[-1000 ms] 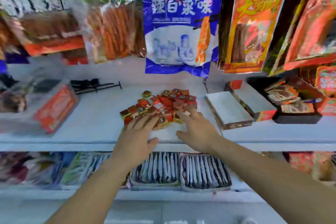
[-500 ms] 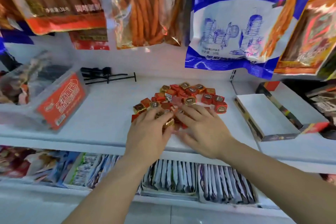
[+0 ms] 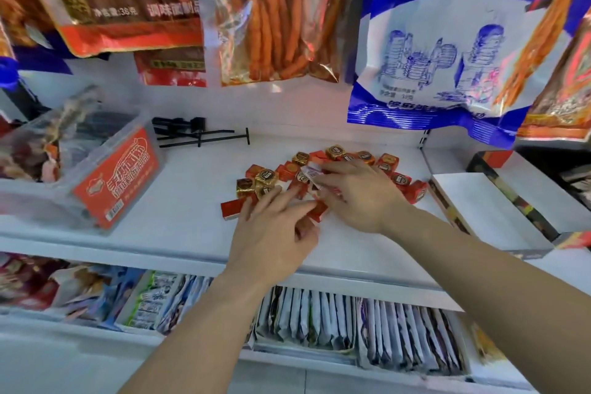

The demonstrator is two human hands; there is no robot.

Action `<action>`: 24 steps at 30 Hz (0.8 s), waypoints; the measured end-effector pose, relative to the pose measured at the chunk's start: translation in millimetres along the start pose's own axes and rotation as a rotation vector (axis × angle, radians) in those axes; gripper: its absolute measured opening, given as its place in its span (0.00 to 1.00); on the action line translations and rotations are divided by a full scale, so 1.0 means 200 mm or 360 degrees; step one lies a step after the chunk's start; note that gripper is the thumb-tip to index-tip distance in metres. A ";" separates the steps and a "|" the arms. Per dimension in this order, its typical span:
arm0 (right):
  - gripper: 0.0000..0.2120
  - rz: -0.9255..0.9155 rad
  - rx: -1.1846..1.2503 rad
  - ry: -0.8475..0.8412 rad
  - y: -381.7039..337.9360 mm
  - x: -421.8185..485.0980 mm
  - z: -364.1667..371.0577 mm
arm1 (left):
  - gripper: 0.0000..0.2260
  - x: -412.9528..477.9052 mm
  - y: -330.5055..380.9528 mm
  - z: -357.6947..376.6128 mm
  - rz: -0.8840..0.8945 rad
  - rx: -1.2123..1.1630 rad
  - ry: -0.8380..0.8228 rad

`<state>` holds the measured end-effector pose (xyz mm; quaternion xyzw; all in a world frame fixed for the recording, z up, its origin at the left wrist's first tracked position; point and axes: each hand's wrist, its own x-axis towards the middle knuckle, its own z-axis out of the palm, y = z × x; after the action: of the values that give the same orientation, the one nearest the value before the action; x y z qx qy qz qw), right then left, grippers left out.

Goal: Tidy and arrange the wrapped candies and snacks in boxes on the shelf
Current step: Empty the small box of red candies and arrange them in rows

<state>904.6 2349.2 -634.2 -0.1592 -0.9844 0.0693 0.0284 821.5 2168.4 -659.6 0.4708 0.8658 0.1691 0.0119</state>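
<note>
Both hands reach onto the white shelf [image 3: 179, 201], where the wrapped candies [image 3: 335, 152] lie in a loose red and gold heap under and just beyond the fingers. The left hand [image 3: 271, 233] has its fingers [image 3: 271, 201] stretched out and spread, their tips resting on the near edge of the heap and curled round nothing. The right hand [image 3: 364, 198] lies across the heap from the right, its fingers [image 3: 332, 169] laid low over the candies. A pale wrapper [image 3: 311, 174] sits at their tips, but motion blur leaves it unclear whether they pinch it or merely touch it. To the right of the right fingers stands an open cardboard box [image 3: 486, 214], near the heap but apart from it. Well to the left of the left fingers is a clear tub [image 3: 96, 169] with a red label. Past the fingertips, toward the back wall, lie black hooks [image 3: 198, 134]. Above the fingers hangs a blue and white bag [image 3: 447, 41], and on the lower shelf beneath the wrists stand rows of sachets [image 3: 351, 323].
</note>
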 end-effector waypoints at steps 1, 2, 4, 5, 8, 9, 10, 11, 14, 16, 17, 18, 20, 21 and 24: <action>0.20 0.0036 0.0003 0.0037 0.04 -0.01 0.01 | 0.20 0.00 -0.01 0.00 -0.0023 0.0014 0.0034; 0.20 0.0071 -0.0009 0.0075 0.07 -0.04 0.02 | 0.19 -0.01 -0.03 -0.01 -0.0041 0.0034 0.0079; 0.19 0.0149 -0.0078 0.0137 0.12 -0.08 0.02 | 0.19 0.00 -0.05 -0.01 -0.0107 0.0086 0.0166; 0.18 0.0184 -0.0094 0.0176 0.12 -0.09 0.02 | 0.18 0.01 -0.05 -0.01 -0.0153 0.0109 0.0210; 0.17 0.0207 -0.0010 0.0235 0.03 -0.05 0.00 | 0.17 0.05 -0.03 0.01 -0.0234 0.0146 0.0286; 0.18 0.0241 0.0015 0.0176 -0.01 -0.01 -0.01 | 0.17 0.06 -0.03 0.01 -0.0244 0.0127 0.0275; 0.21 0.0313 0.0021 0.0097 -0.04 0.03 -0.02 | 0.17 0.07 -0.03 0.02 -0.0253 0.0096 0.0259; 0.25 0.0395 -0.0012 0.0019 -0.08 0.06 -0.03 | 0.18 0.08 -0.03 0.03 -0.0259 0.0067 0.0252; 0.27 0.0504 -0.0027 -0.0080 -0.12 0.16 -0.01 | 0.16 0.08 -0.05 0.04 -0.0243 0.0012 0.0291; 0.34 0.0497 0.0170 -0.0139 -0.11 0.19 0.00 | 0.15 0.07 -0.06 0.04 -0.0211 -0.0045 0.0327; 0.37 0.0487 0.0262 -0.0178 -0.10 0.20 0.00 | 0.14 0.07 -0.07 0.04 -0.0198 -0.0078 0.0343; 0.37 0.0457 0.0297 -0.0214 -0.10 0.21 -0.01 | 0.13 0.07 -0.08 0.04 -0.0188 -0.0113 0.0356; 0.29 0.0393 0.0285 -0.0233 -0.09 0.20 -0.01 | 0.13 0.06 -0.10 0.03 -0.0173 -0.0161 0.0369; 0.25 0.0369 0.0300 -0.0212 -0.09 0.20 -0.01 | 0.13 0.06 -0.10 0.03 -0.0163 -0.0168 0.0370; 0.15 0.0339 0.0406 -0.0184 -0.07 0.18 -0.01 | 0.14 0.06 -0.11 0.02 -0.0147 -0.0181 0.0356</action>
<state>866.7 2347.1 -629.8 -0.2534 -0.9452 0.2052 -0.0159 798.3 2168.3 -669.0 0.4074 0.8714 0.2686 -0.0502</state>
